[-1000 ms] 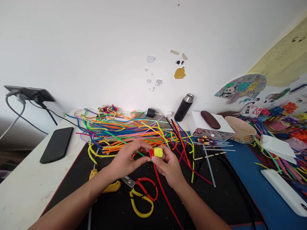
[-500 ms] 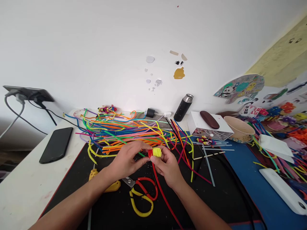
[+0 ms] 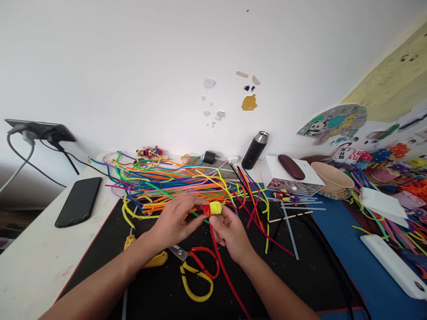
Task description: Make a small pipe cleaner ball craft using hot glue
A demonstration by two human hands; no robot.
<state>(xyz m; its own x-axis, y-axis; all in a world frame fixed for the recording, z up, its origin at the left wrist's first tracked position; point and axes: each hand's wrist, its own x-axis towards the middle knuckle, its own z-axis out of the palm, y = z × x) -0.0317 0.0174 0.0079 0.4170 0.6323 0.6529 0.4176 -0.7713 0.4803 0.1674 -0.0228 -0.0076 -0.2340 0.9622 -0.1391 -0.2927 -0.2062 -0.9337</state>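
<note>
Between my two hands is a small coil of wound pipe cleaner (image 3: pixel 215 208), yellow on the right and red on the left. My left hand (image 3: pixel 178 218) pinches its red end between thumb and fingers. Closed on the yellow part, my right hand (image 3: pixel 231 229) has its thumb below the coil. A long red pipe cleaner (image 3: pixel 226 274) hangs from the red end and runs down to the bottom edge. Under my hands lie scissors (image 3: pixel 197 293) with one red and one yellow handle. A yellow-handled tool (image 3: pixel 159 259) is partly hidden behind my left forearm.
Many coloured pipe cleaners (image 3: pixel 187 189) spread over the back of the black mat (image 3: pixel 283 284). A black phone (image 3: pixel 78 202) lies at the left. Behind stand a black bottle (image 3: pixel 255 151), a white box (image 3: pixel 308 175) and a beige bowl (image 3: pixel 333 175). Small doll-like figures (image 3: pixel 286 196) lie nearby.
The coil has shifted slightly left and up, with both hands still on it. It has turned a little, and the hanging red pipe cleaner has moved left at its top.
</note>
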